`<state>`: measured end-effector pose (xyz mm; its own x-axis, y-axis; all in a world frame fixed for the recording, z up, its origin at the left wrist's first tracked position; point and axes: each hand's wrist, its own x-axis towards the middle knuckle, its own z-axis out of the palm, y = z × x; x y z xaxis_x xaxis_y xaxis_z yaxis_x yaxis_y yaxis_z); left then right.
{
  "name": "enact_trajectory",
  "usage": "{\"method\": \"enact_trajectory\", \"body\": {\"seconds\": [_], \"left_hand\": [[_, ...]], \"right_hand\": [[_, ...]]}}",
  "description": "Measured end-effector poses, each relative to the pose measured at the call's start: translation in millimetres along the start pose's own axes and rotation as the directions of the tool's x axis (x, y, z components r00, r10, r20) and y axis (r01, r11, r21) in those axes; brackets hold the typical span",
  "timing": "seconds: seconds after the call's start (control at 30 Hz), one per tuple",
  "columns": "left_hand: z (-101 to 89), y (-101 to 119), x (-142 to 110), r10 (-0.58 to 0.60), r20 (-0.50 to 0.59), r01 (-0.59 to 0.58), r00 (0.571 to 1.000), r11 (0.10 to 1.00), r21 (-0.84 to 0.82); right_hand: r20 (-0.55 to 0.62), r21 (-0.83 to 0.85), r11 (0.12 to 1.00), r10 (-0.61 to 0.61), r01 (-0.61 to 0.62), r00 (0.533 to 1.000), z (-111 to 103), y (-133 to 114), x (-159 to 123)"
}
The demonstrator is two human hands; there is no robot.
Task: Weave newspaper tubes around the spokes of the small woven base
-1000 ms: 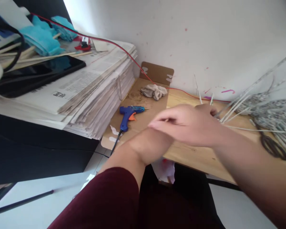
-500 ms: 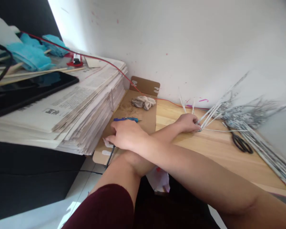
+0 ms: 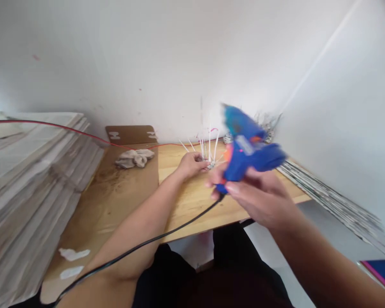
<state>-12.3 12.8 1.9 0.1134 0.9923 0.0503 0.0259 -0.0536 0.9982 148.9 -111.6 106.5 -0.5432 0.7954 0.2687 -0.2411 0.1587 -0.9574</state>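
Note:
A blue hot glue gun (image 3: 240,149) is in my right hand (image 3: 263,196), raised above the table and blurred by motion. Its nozzle points up and to the left, and a black cord (image 3: 154,239) runs from its handle down across my left forearm. My left hand (image 3: 192,164) rests on the wooden table, fingers closed on the base of a small bundle of rolled paper sticks (image 3: 209,147). Several white sticks stand up and fan out from that base. The glue gun and my right hand hide part of the table behind them.
Tall stacks of newspaper (image 3: 48,188) stand on the left. A cardboard sheet (image 3: 125,192) carries a crumpled cloth (image 3: 135,158). Long paper rolls (image 3: 327,192) lie along the right wall. A red wire (image 3: 60,126) crosses from the left. The wooden table's (image 3: 199,214) front edge is close to me.
My right hand has taken hold of the glue gun from the cardboard and swung it up to the right, uncrossing my arms. The view has turned right. My left hand keeps the stick bundle.

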Motion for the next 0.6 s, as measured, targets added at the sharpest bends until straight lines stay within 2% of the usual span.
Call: {"method": "enact_trajectory", "body": {"seconds": [0.07, 0.1, 0.17, 0.23, 0.33, 0.43, 0.5, 0.6], "left_hand": [[-0.8, 1.0, 0.6, -0.027, 0.008, 0.027, 1.000, 0.998, -0.056], [-1.4, 1.5, 0.8, -0.034, 0.013, 0.035, 0.999, 0.995, -0.092], [-2.8, 3.1, 0.7, -0.038, 0.026, 0.042, 0.999, 0.989, -0.139], [-4.6, 5.4, -0.1, -0.034, 0.039, 0.039, 0.999, 0.991, -0.131], [-7.0, 9.0, -1.8, -0.027, 0.039, 0.031, 0.999, 0.994, -0.105], [-8.6, 11.0, -2.4, -0.022, 0.036, 0.026, 0.999, 0.994, -0.104], [-10.0, 11.1, -2.0, -0.019, 0.035, 0.022, 0.999, 0.995, -0.098], [-13.1, 9.9, -0.4, -0.008, 0.034, 0.011, 0.999, 0.996, -0.086]], "right_hand": [[-0.198, 0.039, 0.999, -0.004, 0.013, 0.980, -30.0, 3.4, -18.8], [-0.269, 0.054, 0.998, 0.036, -0.022, 0.962, -41.4, 6.2, -26.0], [-0.365, 0.073, 0.994, 0.107, -0.086, 0.925, -57.0, 12.6, -35.3], [-0.400, 0.065, 0.985, 0.175, -0.163, 0.900, -65.6, 19.5, -37.9], [-0.373, 0.038, 0.971, 0.233, -0.236, 0.898, -72.6, 30.2, -33.0], [-0.273, 0.048, 0.956, 0.291, -0.289, 0.917, -77.6, 41.1, -24.9], [-0.229, 0.058, 0.941, 0.337, -0.332, 0.913, -80.1, 47.8, -20.3], [-0.232, 0.060, 0.933, 0.360, -0.356, 0.904, -82.9, 55.6, -14.9]]}}
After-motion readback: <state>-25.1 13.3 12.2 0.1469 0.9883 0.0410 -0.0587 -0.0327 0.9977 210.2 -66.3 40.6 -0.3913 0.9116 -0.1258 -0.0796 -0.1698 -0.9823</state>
